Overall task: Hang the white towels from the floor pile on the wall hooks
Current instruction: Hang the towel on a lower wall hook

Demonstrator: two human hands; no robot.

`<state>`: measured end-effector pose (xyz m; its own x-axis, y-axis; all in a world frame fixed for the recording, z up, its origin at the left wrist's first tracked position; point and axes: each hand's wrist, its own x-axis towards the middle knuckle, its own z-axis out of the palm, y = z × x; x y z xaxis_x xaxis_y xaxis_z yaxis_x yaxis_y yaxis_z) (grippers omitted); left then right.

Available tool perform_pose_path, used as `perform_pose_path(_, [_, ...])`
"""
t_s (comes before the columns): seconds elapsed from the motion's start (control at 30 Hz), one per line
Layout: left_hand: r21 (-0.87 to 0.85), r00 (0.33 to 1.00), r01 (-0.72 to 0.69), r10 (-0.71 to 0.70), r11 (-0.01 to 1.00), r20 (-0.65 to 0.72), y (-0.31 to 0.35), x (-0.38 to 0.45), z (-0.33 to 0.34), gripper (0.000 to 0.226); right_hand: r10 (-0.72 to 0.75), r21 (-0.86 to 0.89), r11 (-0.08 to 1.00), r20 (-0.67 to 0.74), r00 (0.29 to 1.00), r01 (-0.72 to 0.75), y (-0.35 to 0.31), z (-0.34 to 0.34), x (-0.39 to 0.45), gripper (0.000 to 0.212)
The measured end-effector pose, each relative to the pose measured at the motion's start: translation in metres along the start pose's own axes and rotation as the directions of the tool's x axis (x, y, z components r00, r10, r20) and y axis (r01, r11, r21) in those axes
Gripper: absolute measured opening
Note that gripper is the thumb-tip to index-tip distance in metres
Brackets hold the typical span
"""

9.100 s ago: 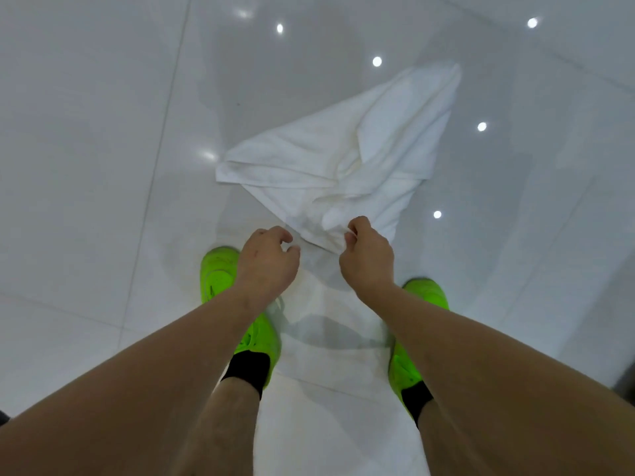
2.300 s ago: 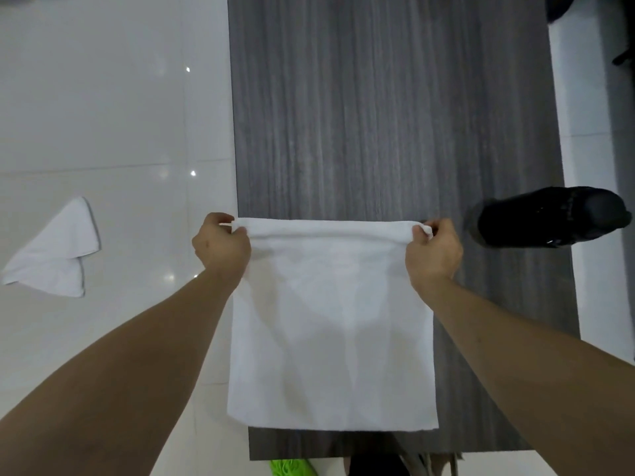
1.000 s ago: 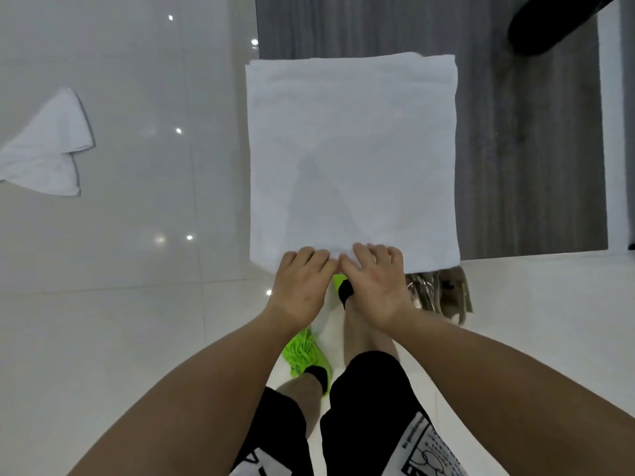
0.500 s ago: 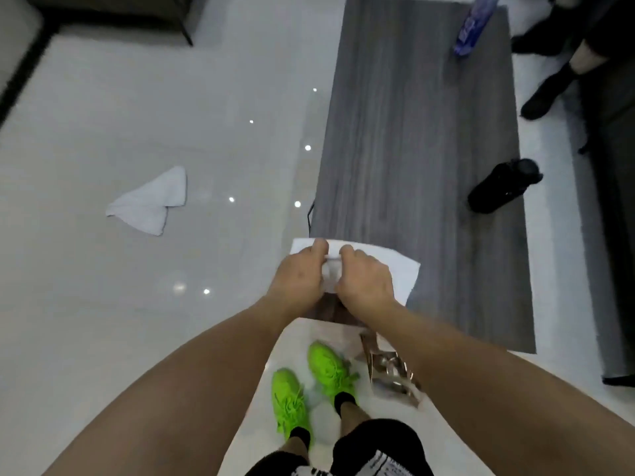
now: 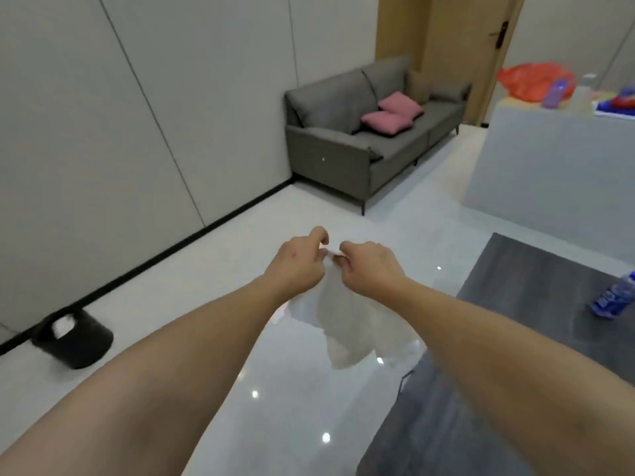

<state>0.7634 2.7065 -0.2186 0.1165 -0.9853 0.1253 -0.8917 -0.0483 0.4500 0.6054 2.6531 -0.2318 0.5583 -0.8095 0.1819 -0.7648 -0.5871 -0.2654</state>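
A white towel (image 5: 347,324) hangs in the air in front of me, above the glossy white floor. My left hand (image 5: 297,261) and my right hand (image 5: 367,264) are close together at chest height, and both pinch the towel's top edge between thumb and curled fingers. The cloth droops below my wrists in loose folds. No wall hooks and no floor pile show in this view.
A grey panelled wall (image 5: 137,108) runs along the left, with a black bin (image 5: 74,340) at its foot. A grey sofa (image 5: 371,139) with pink cushions stands ahead. A dark grey table (image 5: 515,338) with a blue bottle (image 5: 615,300) is on my right; a white counter (image 5: 549,159) stands beyond.
I have lifted the towel off the dark table, and my view has swung up from the floor and table to the room. Both hands still hold the towel close together.
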Motion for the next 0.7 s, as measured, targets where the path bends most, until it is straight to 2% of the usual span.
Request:
perform_pose_path(0.13, [0.066,0.971,0.144,-0.128,0.987,-0.202,-0.054,-0.020,-0.092,0.025,-0.155,-0.037,0.988,-0.064,0.986,0.153,-0.080,-0.015,0.051,0.020])
perform_pose_path(0.27, [0.157,0.916,0.306,-0.246,0.939,-0.316,-0.120,-0.065,-0.174,0.034,-0.288,-0.075,0.957,-0.093,0.953,0.281,-0.178,-0.028,0.086,0.012])
perform_pose_path(0.4, [0.176,0.838,0.461,-0.362,0.870,-0.407,-0.186,-0.130,-0.251,0.042,-0.434,-0.086,0.900,-0.088,0.896,0.428,-0.292,-0.034,0.109,0.010])
perform_pose_path(0.7, [0.176,0.641,0.708,-0.518,0.684,-0.566,-0.339,-0.319,-0.412,0.048,-0.662,0.048,0.736,-0.152,0.734,0.675,-0.581,0.002,0.118,0.017])
